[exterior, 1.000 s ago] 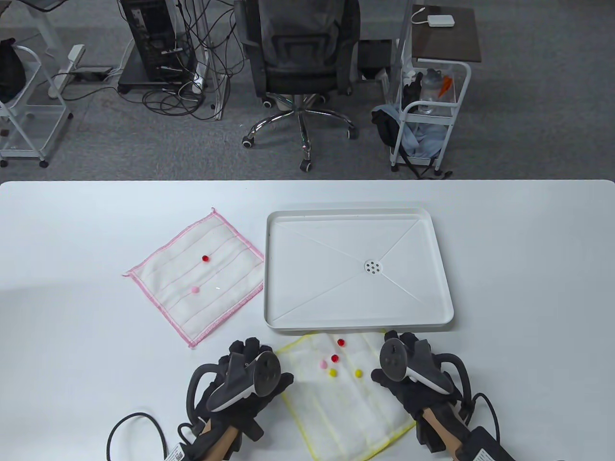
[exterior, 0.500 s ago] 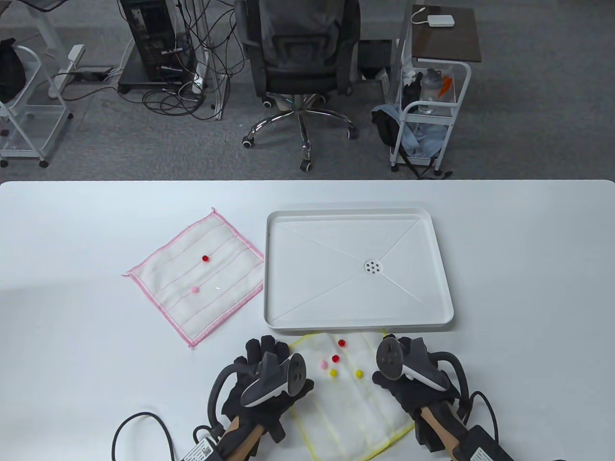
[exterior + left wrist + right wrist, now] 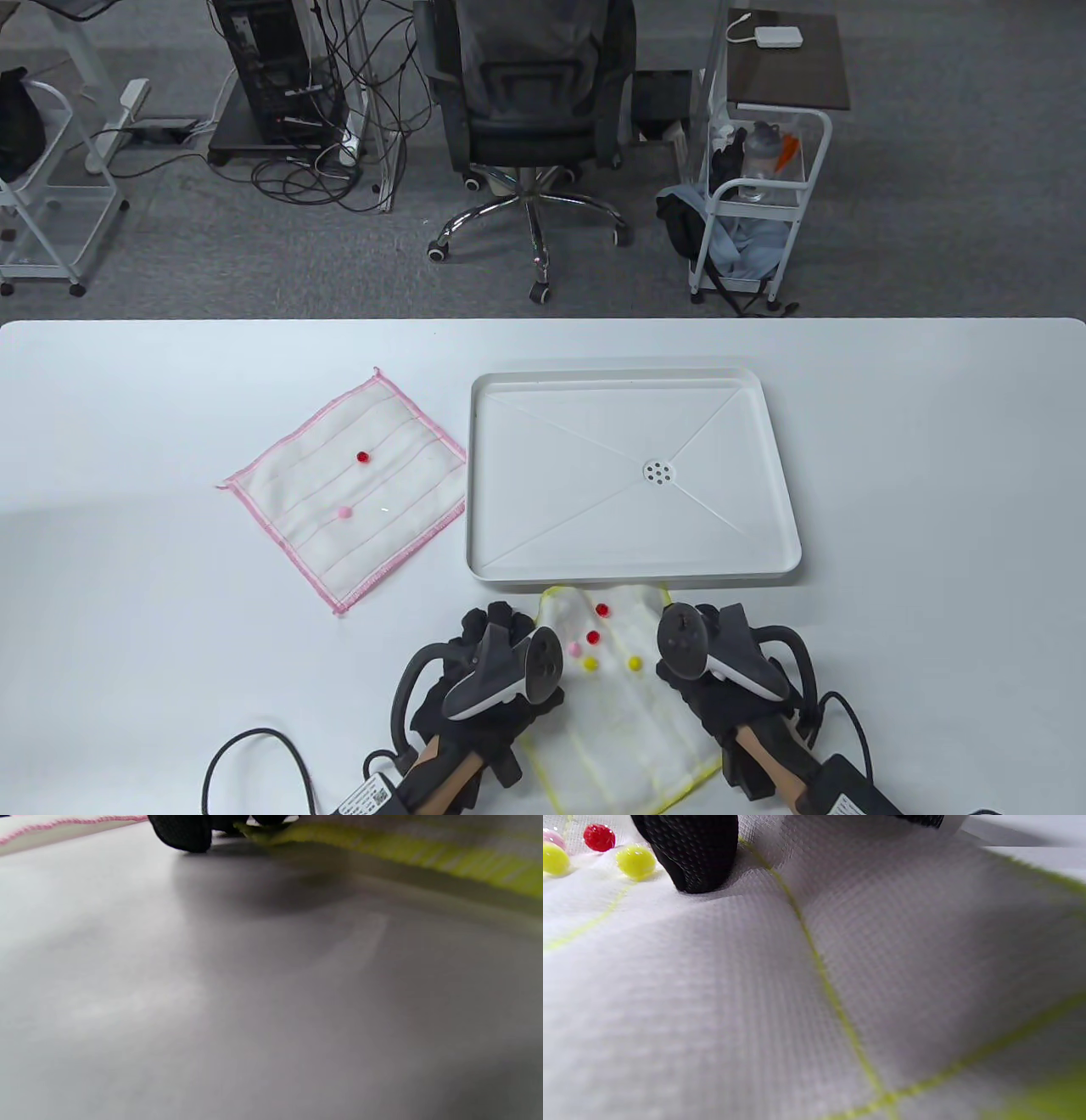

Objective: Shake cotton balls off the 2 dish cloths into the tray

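Observation:
The yellow-edged dish cloth [image 3: 628, 713] lies at the table's near edge, just below the white tray [image 3: 636, 580]. On it sit two red, two yellow [image 3: 633, 661] and one pink cotton ball [image 3: 575, 649]. My left hand [image 3: 490, 624] pinches its left hem, which the left wrist view shows raised off the table as a yellow hem [image 3: 403, 855]. My right hand [image 3: 704, 620] pinches the right side, thumb [image 3: 691, 853] pressed on the weave beside a yellow ball [image 3: 635, 860]. The pink-edged cloth [image 3: 390, 475] lies flat left of the tray, carrying a red ball [image 3: 362, 457] and a pink ball [image 3: 343, 512].
The tray has a round drain [image 3: 657, 473] in its middle and holds no balls. Glove cables [image 3: 254, 747] trail over the table's near left. Beyond the table's far edge stand an office chair [image 3: 530, 110] and a wire cart [image 3: 755, 204].
Both hands moved inward toward each other, the left one most. The yellow-edged cloth's side edges have been drawn in, so it looks narrower and bunched. The balls stayed on it.

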### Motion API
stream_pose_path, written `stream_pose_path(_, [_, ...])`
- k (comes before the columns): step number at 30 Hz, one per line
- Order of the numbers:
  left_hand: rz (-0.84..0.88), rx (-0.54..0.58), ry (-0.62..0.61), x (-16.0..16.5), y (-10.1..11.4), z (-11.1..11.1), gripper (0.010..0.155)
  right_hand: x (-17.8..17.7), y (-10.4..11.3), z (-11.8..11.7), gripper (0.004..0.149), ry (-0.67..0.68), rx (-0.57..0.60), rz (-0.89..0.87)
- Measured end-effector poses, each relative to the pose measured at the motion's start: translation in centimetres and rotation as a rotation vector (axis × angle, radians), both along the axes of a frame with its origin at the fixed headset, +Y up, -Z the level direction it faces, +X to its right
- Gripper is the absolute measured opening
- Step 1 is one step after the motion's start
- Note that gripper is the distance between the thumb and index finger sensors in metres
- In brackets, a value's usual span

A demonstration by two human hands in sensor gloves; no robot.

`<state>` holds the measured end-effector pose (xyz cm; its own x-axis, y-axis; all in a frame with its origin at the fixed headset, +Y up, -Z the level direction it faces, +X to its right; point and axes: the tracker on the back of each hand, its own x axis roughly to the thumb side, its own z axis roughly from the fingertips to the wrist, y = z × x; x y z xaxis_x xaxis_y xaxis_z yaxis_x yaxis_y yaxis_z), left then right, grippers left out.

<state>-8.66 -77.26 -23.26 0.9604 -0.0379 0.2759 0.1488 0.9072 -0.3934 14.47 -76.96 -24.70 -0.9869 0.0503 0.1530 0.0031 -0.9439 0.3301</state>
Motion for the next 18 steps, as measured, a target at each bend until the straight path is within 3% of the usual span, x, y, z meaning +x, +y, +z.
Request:
stream_pose_path(14, [0.233,-0.049,0.049,0.2,1.7,-0.1,0.061,0.1,0.7,0.4,0.056,-0.023,-0.037,-0.148])
stream_pose_path(18, [0.295,-0.128,0.054,-0.6,1.4,-0.6,0.057,0.2,0.6,0.5,0.054,-0.023,-0.063,-0.219])
